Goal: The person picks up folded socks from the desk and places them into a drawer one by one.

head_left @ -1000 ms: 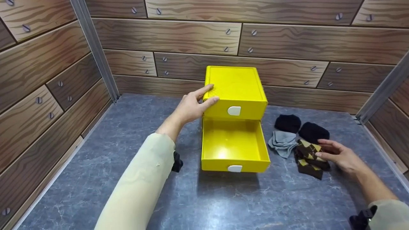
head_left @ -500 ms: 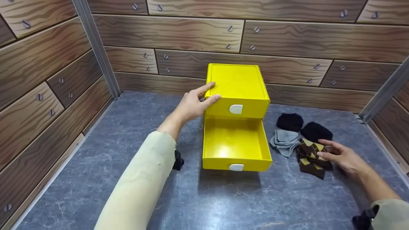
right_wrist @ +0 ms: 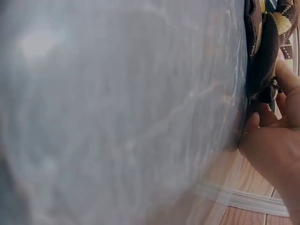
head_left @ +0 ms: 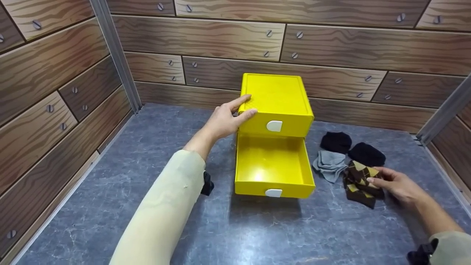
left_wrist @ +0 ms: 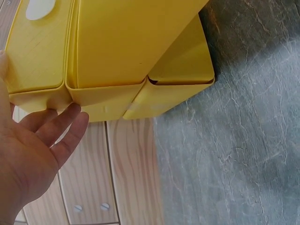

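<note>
A yellow two-drawer unit (head_left: 274, 94) stands on the table, its lower drawer (head_left: 272, 162) pulled out and bare inside. My left hand (head_left: 224, 119) rests at the unit's upper left corner, thumb and index finger over the top edge. In the left wrist view, the other fingers (left_wrist: 63, 136) lie against the side wall. On the right, my right hand (head_left: 401, 187) pinches a folded pair of brown and yellow argyle socks (head_left: 362, 184) between thumb and fingers. The right wrist view shows the brown socks (right_wrist: 267, 51) at the fingertips, close over the table.
Beside the argyle pair lie folded grey socks (head_left: 329, 165) and two black sock bundles (head_left: 336, 142), to the right of the drawer unit. Wood-print walls (head_left: 220, 36) enclose the blue-grey marbled table (head_left: 165, 129) at the back and sides.
My right fingers have closed in on the argyle socks and now pinch them. The left hand stays at the drawer unit's corner. The head view has shifted slightly.
</note>
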Motion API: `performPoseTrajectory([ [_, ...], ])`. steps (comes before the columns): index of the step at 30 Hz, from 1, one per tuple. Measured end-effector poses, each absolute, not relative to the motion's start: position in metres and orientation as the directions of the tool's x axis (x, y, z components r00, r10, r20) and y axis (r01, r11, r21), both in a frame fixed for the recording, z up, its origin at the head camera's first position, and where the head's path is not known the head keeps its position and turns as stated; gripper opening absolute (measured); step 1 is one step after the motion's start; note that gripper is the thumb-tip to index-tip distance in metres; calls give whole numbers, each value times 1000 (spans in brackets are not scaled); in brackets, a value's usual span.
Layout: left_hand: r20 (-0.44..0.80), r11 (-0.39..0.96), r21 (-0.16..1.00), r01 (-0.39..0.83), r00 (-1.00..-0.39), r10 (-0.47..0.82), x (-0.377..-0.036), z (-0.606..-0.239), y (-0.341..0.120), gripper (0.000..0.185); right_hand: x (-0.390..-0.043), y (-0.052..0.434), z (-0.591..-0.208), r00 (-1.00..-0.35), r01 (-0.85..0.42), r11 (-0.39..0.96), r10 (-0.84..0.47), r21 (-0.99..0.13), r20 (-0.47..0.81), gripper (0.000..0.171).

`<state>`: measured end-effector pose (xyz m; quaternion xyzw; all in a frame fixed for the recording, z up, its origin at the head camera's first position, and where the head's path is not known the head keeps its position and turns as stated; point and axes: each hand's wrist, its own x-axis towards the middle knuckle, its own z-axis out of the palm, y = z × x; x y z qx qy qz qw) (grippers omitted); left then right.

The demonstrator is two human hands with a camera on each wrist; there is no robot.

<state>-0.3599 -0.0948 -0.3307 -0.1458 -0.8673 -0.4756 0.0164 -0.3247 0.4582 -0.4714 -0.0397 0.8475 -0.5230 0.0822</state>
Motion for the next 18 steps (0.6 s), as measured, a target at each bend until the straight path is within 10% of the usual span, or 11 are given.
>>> performPoseTrajectory([
  [10,165,485,833,267,-956,242,-360,-331,-95,74,-316,466,-471,-967,5,117,-254,-993,-35,25],
  [18,176,485,829,279,-953,247,-361,-332,-96,74,-308,465,-448,-977,-26,201,-214,-979,-18,28],
])
